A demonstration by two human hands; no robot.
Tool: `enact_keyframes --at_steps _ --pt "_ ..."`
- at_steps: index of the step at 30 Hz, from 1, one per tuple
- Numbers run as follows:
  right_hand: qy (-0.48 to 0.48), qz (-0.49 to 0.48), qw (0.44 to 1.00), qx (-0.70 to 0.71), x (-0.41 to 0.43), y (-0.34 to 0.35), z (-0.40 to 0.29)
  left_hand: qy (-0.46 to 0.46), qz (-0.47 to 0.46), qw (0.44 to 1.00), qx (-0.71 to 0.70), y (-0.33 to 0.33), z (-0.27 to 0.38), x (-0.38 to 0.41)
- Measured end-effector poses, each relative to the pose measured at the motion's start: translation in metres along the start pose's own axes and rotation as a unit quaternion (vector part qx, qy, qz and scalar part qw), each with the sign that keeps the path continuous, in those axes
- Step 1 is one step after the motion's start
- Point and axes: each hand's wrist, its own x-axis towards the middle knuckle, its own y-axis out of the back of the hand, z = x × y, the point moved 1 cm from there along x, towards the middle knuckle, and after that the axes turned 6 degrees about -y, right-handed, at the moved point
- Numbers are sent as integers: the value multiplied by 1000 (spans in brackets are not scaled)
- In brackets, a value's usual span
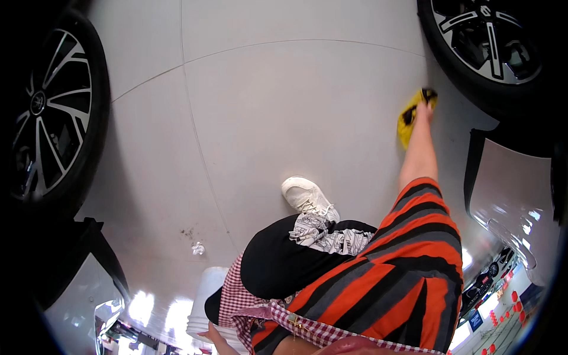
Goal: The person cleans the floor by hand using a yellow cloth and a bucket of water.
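Stretched out to the right, my right hand (425,113) grips a yellow-and-black cloth (404,128) low by the floor. The cloth is slightly blurred and lies just left of a car wheel (490,40) with a black tyre and a two-tone alloy rim. At the bottom edge, my left hand (214,336) shows only in part, against the side of a white plastic bucket (207,286). Whether its fingers hold the bucket I cannot tell. The bucket is partly hidden behind my checked apron (230,284).
Another alloy car wheel (40,106) stands at the left, with a light car body panel (84,306) below it. A silver car panel (514,191) curves in at the right. Crumpled white paper (198,248) and dark specks lie on the tiled floor (275,111). My white shoe (304,193) is mid-floor.
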Motion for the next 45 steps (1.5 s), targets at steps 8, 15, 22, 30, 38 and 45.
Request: enact_keyframes --at_steps 8,15,22,30,38,45 --pt "558 -145 817 30 -322 -106 -156 -11 -28 997 68 10 -14 17" --pt "547 -441 711 -21 -502 -98 -102 -93 -3 992 80 3 -38 34" --pt "515 -266 814 -28 -307 5 -101 -90 -16 995 45 -4 -88 83" --pt "185 31 940 -285 -90 64 18 -29 -90 996 9 5 -56 66" --pt "334 -31 922 -194 -131 -19 -89 -16 -102 994 20 8 -43 50" --pt "170 -101 951 -239 -56 21 -60 -8 -116 993 19 -2 -45 49"
